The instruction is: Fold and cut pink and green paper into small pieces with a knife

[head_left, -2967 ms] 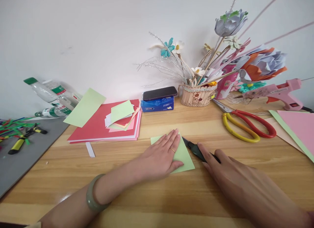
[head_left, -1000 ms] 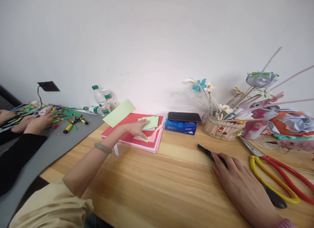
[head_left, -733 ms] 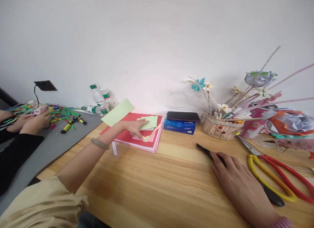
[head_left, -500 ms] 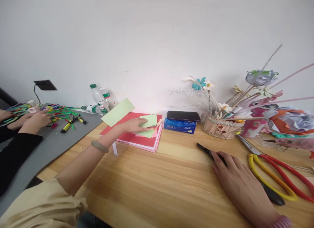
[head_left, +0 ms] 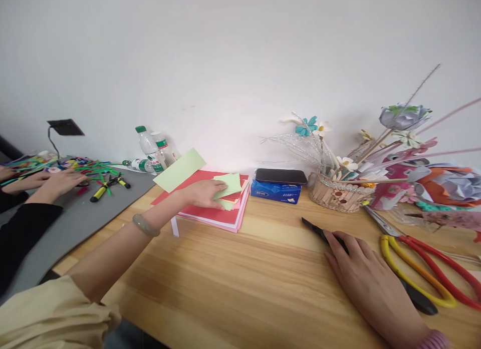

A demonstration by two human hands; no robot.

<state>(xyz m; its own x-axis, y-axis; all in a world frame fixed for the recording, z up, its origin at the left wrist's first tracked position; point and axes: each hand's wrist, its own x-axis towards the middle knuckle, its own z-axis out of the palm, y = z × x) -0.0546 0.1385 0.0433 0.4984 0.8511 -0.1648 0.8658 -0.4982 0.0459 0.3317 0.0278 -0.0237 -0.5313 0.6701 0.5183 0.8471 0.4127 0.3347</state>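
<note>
My left hand [head_left: 205, 193] is over a red paper stack [head_left: 210, 214], its fingers closed on small pale green paper pieces [head_left: 230, 185]. Orange and pink slips peek out below them. A longer pale green strip [head_left: 179, 169] lies across the stack's left back corner. Over on the right, my right hand [head_left: 366, 279] lies closed over a black utility knife [head_left: 314, 229]. The knife's dark blade points toward the back left, and its middle is hidden under my palm. Scissors [head_left: 417, 269] with yellow and red handles lie beside that hand.
A phone [head_left: 281, 176] rests on a blue tissue pack [head_left: 276, 191]. Behind the scissors stands a wooden basket [head_left: 340, 196] of handmade flowers. Plastic bottles [head_left: 148, 143] stand by the wall. At the far left, another person's hands [head_left: 56, 184] are among coloured stems, near yellow-black pliers [head_left: 99, 191].
My left hand's thumb and fingers have shifted slightly on the green pieces, and its forearm has moved a little left. My right hand and the knife have stayed put.
</note>
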